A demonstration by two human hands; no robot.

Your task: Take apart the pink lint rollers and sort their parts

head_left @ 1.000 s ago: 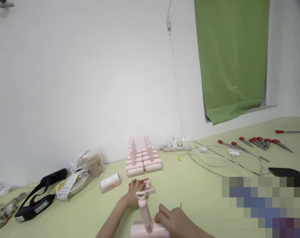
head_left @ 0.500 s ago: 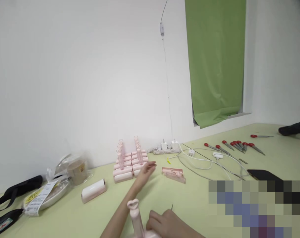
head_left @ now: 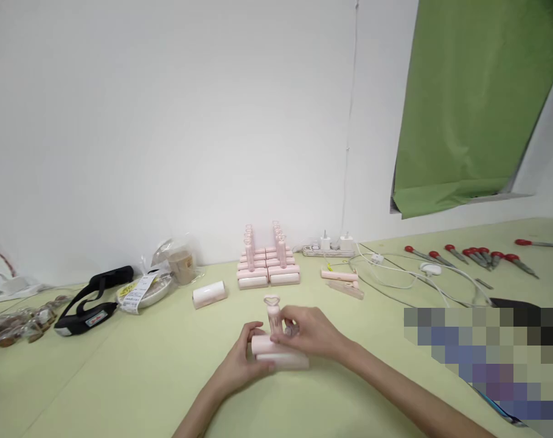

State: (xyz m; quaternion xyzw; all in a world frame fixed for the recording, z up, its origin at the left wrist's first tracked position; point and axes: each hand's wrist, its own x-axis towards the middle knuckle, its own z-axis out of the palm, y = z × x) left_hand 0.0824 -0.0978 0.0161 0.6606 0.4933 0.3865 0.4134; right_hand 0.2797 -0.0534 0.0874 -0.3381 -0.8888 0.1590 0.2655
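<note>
A pink lint roller [head_left: 283,360] with an upright handle topped by a heart-shaped loop is between my hands at the near middle of the table. The fingers of my left hand [head_left: 239,362] wrap round its left end. My right hand [head_left: 315,331] pinches around the base of the handle from the right. A small greyish, clear-looking piece shows by the right fingers; I cannot make out what it is. Beyond my hands stand two rows of similar pink lint rollers [head_left: 267,271], several with raised handles.
To the left lie a white and pink roller [head_left: 209,294], a bagged cup [head_left: 181,267] and a black strap [head_left: 93,304]. To the right are loose pink parts [head_left: 342,283], a power strip [head_left: 328,250], white cables [head_left: 390,285] and several red-handled screwdrivers [head_left: 481,257].
My left hand has come back from near the rows of rollers to the held roller's left end. My right hand now grips near the handle. The view has swung left.
</note>
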